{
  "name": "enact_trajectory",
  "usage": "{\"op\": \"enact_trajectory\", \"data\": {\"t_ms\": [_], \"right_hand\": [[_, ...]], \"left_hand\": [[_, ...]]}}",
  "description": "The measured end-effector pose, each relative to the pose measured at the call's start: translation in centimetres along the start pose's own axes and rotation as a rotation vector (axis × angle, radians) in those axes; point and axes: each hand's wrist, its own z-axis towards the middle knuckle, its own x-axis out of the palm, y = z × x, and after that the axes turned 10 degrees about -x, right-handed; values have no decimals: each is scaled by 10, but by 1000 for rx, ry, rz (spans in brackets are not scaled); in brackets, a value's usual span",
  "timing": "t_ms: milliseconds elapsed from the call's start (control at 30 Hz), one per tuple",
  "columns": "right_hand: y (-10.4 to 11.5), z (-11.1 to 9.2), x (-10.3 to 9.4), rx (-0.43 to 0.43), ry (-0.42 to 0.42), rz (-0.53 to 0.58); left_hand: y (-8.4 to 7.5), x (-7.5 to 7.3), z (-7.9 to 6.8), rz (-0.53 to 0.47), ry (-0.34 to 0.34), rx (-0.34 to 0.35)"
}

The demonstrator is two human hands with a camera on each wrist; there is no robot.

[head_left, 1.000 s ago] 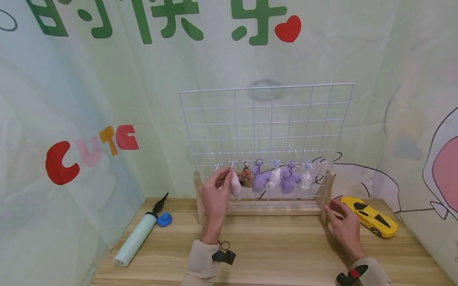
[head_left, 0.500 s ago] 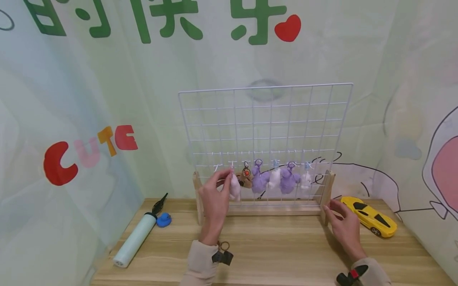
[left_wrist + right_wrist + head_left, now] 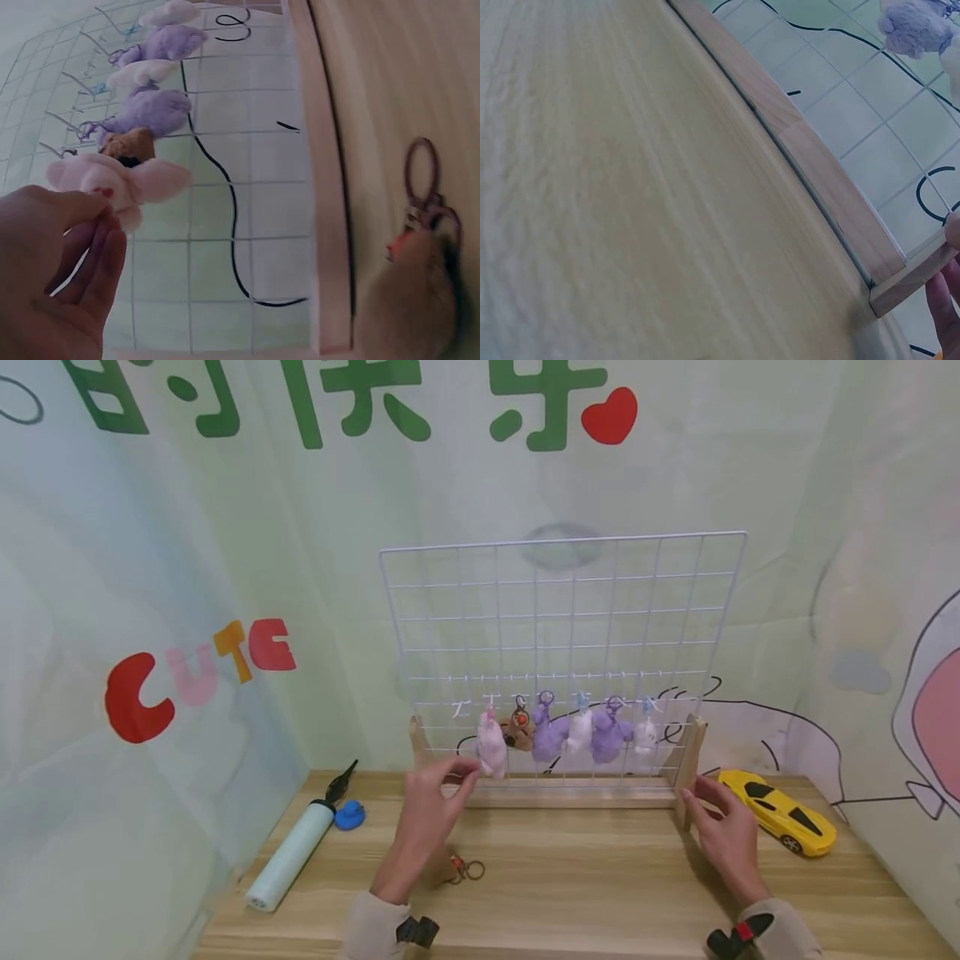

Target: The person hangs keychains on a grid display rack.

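Note:
My left hand has its thumb and fingertips together at the lower left edge of a pink plush keychain, pinching it as it hangs from a hook. In the left wrist view the fingertips meet by the red bow on the pink plush. Several other plush keychains hang to its right: a brown one, purple ones and white ones. My right hand grips the right post of the wooden stand that bears the white wire grid. Another brown plush keychain lies on the table near my left wrist.
A pale blue hand pump with a black nozzle lies at the left, a blue rubber duck beside it. The yellow toy car stands right of my right hand. An unused hook projects at the grid's left.
My left hand has moved down and left, from the top of the pink plush keychain to its lower edge, uncovering the hook beside it. My right hand stays on the post.

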Motion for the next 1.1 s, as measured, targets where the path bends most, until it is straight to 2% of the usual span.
{"op": "enact_trajectory", "data": {"t_ms": [233,333,433,567,800,967,1100], "right_hand": [[-1,2,-6,44,69,48],[-2,2,-7,49,82,48],[-3,0,-7,46,80,34],[-3,-3,-8,36,78,24],[-4,-5,-6,36,60,31],[-4,-3,-6,73,41,16],[-5,-2,-6,67,38,19]], "left_hand": [[31,-12,-25,210,420,-59],[42,-15,-33,243,592,-51],[48,-16,-39,252,708,-29],[50,-15,-47,273,754,-5],[50,-9,-51,173,786,-116],[47,-9,-51,152,787,-170],[44,-11,-51,139,806,-215]]}}
